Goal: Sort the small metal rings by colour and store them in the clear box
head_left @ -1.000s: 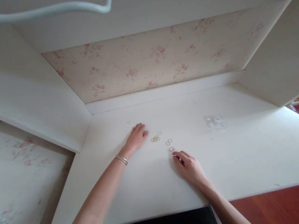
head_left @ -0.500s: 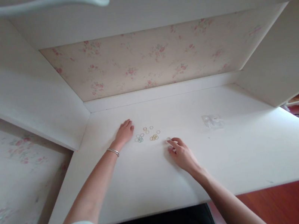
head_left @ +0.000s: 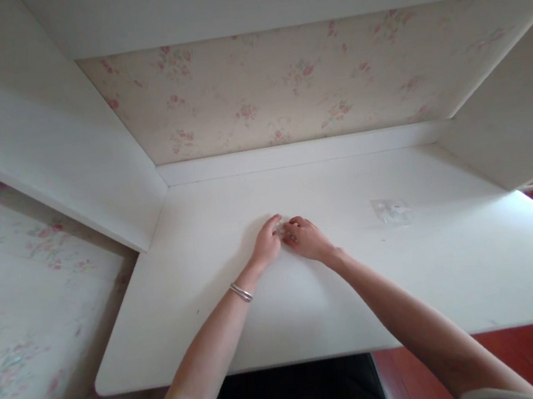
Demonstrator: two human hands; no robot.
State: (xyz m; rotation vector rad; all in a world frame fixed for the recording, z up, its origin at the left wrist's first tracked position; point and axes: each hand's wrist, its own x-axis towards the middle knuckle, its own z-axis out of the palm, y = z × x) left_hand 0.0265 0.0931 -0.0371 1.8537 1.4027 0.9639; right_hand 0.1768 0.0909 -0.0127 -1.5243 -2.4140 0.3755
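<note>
Both hands (head_left: pixel 287 240) cupped together over small rings mid-desk (head_left: pixel 459 263), grip unclear, edges distant.

A home bedroom nook: floral wallpaper (head_left: pixel 279 89) behind a white built-in desk (head_left: pixel 459 263).

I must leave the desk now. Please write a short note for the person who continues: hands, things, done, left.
Left hand and right hand: both lie on the white desk, fingertips meeting over the small rings; grip unclear.
Rings: gathered between the hands, mostly hidden.
Clear plastic bag: flat on the desk, right of the hands, untouched.
Done: rings brought together.
Left: rings are not in the bag.
</note>
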